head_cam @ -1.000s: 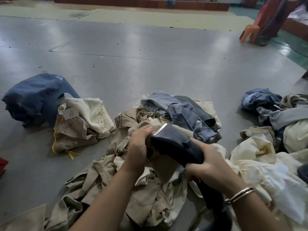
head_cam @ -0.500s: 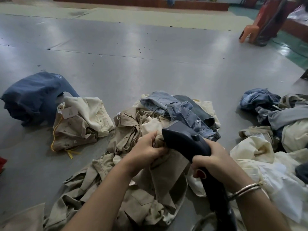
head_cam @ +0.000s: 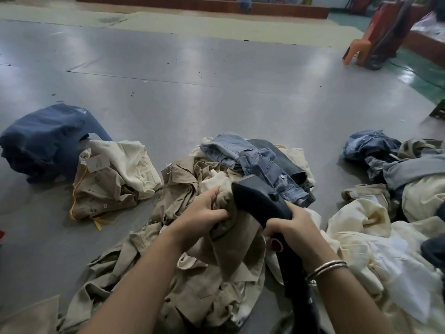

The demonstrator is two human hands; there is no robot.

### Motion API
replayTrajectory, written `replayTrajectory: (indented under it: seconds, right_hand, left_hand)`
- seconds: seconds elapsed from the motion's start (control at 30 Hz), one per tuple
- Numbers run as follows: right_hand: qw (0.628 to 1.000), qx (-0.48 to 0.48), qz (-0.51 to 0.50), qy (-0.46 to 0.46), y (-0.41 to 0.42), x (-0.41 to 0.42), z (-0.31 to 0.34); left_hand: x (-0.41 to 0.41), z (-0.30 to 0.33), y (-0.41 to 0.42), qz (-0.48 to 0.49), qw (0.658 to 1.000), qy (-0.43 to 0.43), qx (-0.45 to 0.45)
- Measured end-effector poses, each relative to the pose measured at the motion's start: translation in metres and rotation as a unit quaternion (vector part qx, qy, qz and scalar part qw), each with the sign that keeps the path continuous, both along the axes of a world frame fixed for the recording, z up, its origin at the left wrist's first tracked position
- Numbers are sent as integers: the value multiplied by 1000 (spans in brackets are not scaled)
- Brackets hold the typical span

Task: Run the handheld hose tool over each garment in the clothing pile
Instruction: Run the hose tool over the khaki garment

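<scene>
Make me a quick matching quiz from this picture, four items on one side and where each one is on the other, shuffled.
Things:
1. hose tool
2. khaki garment
3. navy bundle
4. orange chair

Places:
A. floor at far left
B. gripped by left hand
C. far right background
D. held by right hand

Pairs: 1-D, 2-B, 3-A, 4-C

Counts: two bare hands, left hand and right hand. One black handheld hose tool. Two thin metal bangles on the right wrist. One dark navy folded garment far left. One orange plastic chair at back. Three heaps of crumpled clothing: left beige-cream heap, middle khaki-and-denim heap, right cream-and-denim heap. Garments per heap cannot be counted.
</scene>
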State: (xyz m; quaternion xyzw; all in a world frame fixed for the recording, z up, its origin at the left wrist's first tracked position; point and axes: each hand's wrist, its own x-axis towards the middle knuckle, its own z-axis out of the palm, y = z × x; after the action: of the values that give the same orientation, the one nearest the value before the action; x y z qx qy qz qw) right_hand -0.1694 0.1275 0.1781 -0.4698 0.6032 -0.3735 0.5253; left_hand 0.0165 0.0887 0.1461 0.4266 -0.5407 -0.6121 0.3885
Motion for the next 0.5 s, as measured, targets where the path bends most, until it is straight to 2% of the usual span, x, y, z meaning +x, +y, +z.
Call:
replayTrajectory:
  seconds: [0.07,0.13,0.27,0.4,0.5]
  right_hand:
    - [997,-10,-75,10,-6,-6,-5]
    - [994,-20,-105,8,-9,-17,-6]
    - [998,-37,-42,-17,0,-26,4]
    - [994,-56,95,11,8,-15,15]
    - [995,-26,94,14,7,1,7]
  left_hand:
    - [2,-2,0,8,999,39,22]
    - [3,-2,-2,44,992,105,57]
    - [5,4,-3,62,967,217,116]
    - [-5,5,-1,87,968,184,147]
    - [-10,5,1,79,975,169,123]
